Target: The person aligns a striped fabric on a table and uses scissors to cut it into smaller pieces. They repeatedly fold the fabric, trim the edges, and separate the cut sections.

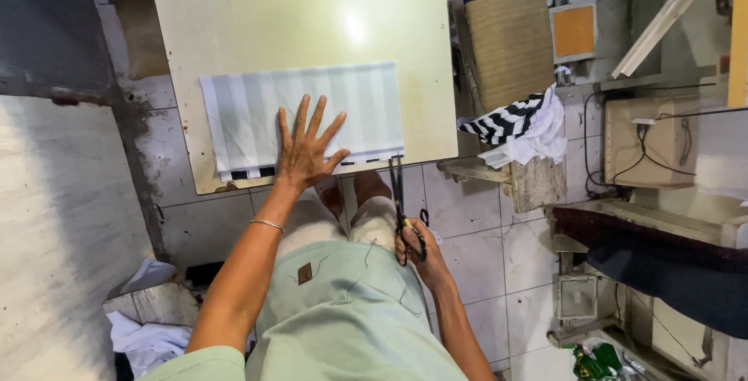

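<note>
The left hand (305,149) lies flat and open on the striped cloth (312,112) at the near edge of the worktop (234,15). The right hand (417,248) is closed around black scissors (399,194), blades at the cloth's near edge. It is best to press the cloth still and cut slowly.

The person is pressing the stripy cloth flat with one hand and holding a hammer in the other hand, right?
Not quite. The head view shows the left hand spread flat on the striped grey-and-white cloth on the table, as you said, but the right hand holds black scissors, not a hammer.
</note>
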